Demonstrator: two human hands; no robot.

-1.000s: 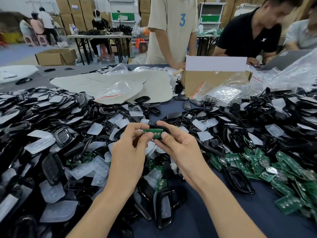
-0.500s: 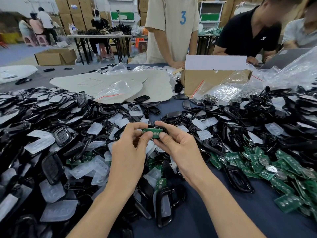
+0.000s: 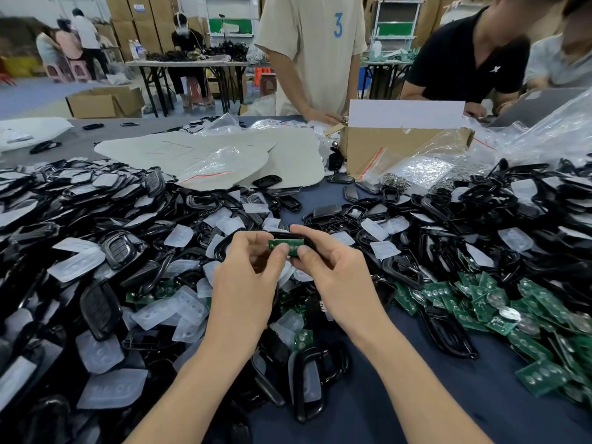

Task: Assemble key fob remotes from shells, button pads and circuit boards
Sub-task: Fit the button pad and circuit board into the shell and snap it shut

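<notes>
Both hands were held close together above the middle of the blue-covered table (image 3: 368, 411). The left hand (image 3: 246, 277) had its thumb and forefinger curled onto the left end of a black key fob shell (image 3: 282, 234). The right hand (image 3: 333, 274) pinched the right end in the same way. A green circuit board (image 3: 286, 244) lay in the shell's open face, with both thumb tips on its near edge. Whether the board was fully seated could not be determined.

A heap of black shells (image 3: 80, 200) lay to the left, with translucent button pads (image 3: 77, 264) scattered over it. Loose green circuit boards (image 3: 480, 302) were piled to the right. A cardboard box (image 3: 384, 149) stood at the far side, with a clear plastic bag (image 3: 423, 161) against its front.
</notes>
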